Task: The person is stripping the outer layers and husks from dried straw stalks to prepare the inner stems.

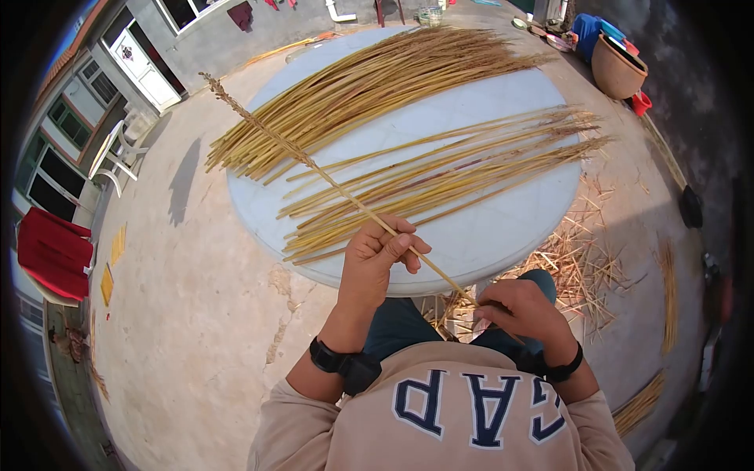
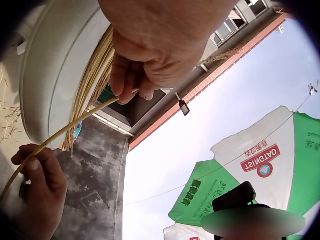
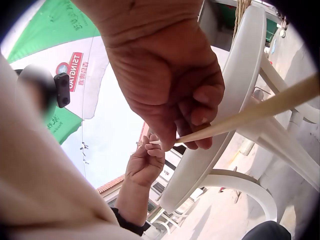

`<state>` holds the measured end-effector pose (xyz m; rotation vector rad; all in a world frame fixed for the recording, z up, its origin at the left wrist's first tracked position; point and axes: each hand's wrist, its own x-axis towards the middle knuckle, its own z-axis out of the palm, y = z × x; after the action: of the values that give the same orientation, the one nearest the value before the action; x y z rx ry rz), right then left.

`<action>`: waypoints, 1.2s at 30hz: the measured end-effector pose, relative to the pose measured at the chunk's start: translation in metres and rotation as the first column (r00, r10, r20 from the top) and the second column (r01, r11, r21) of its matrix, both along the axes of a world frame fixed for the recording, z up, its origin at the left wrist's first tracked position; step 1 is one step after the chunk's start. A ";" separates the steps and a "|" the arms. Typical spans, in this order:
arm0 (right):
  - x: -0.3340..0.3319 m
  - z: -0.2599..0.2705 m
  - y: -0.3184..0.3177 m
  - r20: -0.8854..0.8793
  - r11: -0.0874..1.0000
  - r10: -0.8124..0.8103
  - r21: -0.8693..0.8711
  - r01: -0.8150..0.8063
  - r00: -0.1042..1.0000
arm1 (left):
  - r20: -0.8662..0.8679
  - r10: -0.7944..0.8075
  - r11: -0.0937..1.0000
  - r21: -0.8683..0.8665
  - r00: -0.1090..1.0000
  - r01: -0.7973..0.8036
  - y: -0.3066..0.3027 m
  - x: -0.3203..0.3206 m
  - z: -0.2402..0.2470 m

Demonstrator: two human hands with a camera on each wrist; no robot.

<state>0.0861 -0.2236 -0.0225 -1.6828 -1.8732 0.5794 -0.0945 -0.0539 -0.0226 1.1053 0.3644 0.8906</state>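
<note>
A long dried stalk with a tufted seed head slants across the head view, its head end up and to the left. My left hand pinches it partway along, between thumb and fingers. Lower down, near the bare end, my right hand grips the same stalk in front of my lap. In the right wrist view the stalk runs out past the right hand. Beyond both hands, a thick pile of stalks and a thinner spread of stalks lie on the round white table.
Broken straw scraps litter the ground by the table's right side. Another stalk bundle lies at lower right. A white plastic chair and red cloth are on the left. A clay pot stands at back right.
</note>
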 end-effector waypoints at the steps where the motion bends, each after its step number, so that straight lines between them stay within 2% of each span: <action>1: -0.004 0.002 0.002 -0.071 0.999 -0.039 -0.021 0.037 0.997 | -0.017 -0.039 0.999 -0.016 0.999 0.039 -0.004 0.002 -0.003; 2: -0.007 0.004 0.003 -0.141 0.996 -0.081 -0.045 0.076 0.987 | -0.032 -0.081 0.996 -0.034 0.996 0.079 -0.007 0.003 -0.005; 3: -0.010 0.006 0.005 -0.136 0.995 -0.090 -0.051 0.083 0.987 | -0.028 -0.088 0.995 -0.040 0.996 0.087 -0.010 0.003 -0.006; 5: -0.012 0.011 0.009 -0.256 0.990 -0.139 -0.025 0.137 0.957 | -0.133 -0.094 0.995 0.007 0.987 0.096 -0.014 0.005 -0.007; 6: -0.011 0.014 0.012 -0.250 0.988 -0.154 -0.029 0.152 0.956 | -0.127 -0.109 0.994 0.004 0.986 0.110 -0.015 0.006 -0.006; 8: -0.008 0.023 0.019 -0.318 0.981 -0.158 0.057 0.185 0.935 | -0.147 -0.123 0.989 0.064 0.981 0.134 -0.016 0.009 0.003; 10: -0.006 0.037 0.026 -0.307 0.972 -0.176 0.094 0.213 0.935 | -0.151 -0.129 0.984 0.101 0.980 0.145 -0.019 0.014 0.012; 12: -0.007 0.055 0.033 -0.379 0.945 -0.145 0.222 0.242 0.914 | -0.148 -0.136 0.977 0.144 0.980 0.158 -0.021 0.021 0.027; 13: -0.006 0.061 0.035 -0.370 0.939 -0.161 0.229 0.258 0.915 | -0.176 -0.111 0.965 0.216 0.978 0.148 -0.022 0.022 0.037; 15: -0.004 0.071 0.036 -0.481 0.920 -0.116 0.279 0.277 0.869 | -0.209 -0.043 0.920 0.372 0.977 0.120 -0.022 0.022 0.062; 16: -0.004 0.075 0.034 -0.474 0.915 -0.127 0.283 0.287 0.871 | -0.201 -0.056 0.918 0.375 0.978 0.130 -0.021 0.020 0.071; 18: -0.003 0.081 0.028 -0.597 0.914 -0.075 0.278 0.294 0.799 | -0.146 0.176 0.740 0.672 0.973 -0.034 -0.022 0.016 0.088; 19: -0.003 0.081 0.025 -0.596 0.911 -0.087 0.276 0.306 0.798 | -0.176 0.220 0.706 0.707 0.959 -0.032 -0.025 0.011 0.095; 20: -0.002 0.080 0.023 -0.659 0.933 -0.075 0.219 0.286 0.748 | -0.177 0.207 0.708 0.705 0.962 -0.023 -0.024 0.009 0.092; 21: -0.001 0.078 0.019 -0.722 0.952 -0.067 0.162 0.262 0.689 | -0.205 0.234 0.649 0.761 0.950 0.005 -0.024 0.008 0.085; 22: -0.001 0.072 0.018 -0.727 0.949 -0.079 0.154 0.275 0.682 | -0.234 0.262 0.585 0.810 0.936 0.038 -0.024 0.006 0.078; 23: -0.001 0.063 0.019 -0.748 0.952 -0.045 0.169 0.256 0.662 | -0.246 0.249 0.589 0.806 0.937 0.055 -0.024 0.006 0.067; 25: -0.006 0.057 0.019 -0.806 0.962 0.015 0.173 0.212 0.592 | -0.269 0.311 0.464 0.880 0.912 0.101 -0.026 0.005 0.044; 26: -0.007 0.054 0.017 -0.814 0.961 0.001 0.162 0.225 0.581 | -0.283 0.299 0.470 0.875 0.911 0.118 -0.029 0.003 0.036; 28: -0.008 0.045 0.015 -0.856 0.987 0.031 0.108 0.119 0.516 | -0.336 0.401 0.402 0.901 0.852 0.166 -0.036 0.001 0.024; 30: -0.013 0.035 0.018 -0.868 0.986 -0.030 0.056 0.158 0.495 | -0.313 0.405 0.414 0.900 0.859 0.133 -0.038 0.001 0.016; 32: -0.014 0.022 0.021 -0.845 0.978 -0.205 -0.157 0.138 0.493 | -0.337 0.429 0.422 0.895 0.838 0.144 -0.037 0.000 0.013; 36: -0.016 0.011 0.025 -0.837 0.976 -0.215 -0.167 0.139 0.504 | -0.321 0.433 0.375 0.914 0.842 0.156 -0.032 0.001 0.016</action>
<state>0.0701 -0.1984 -0.0118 -1.2159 -0.9296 1.1497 -0.0936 -0.0864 -0.0068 2.4836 0.4114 0.9435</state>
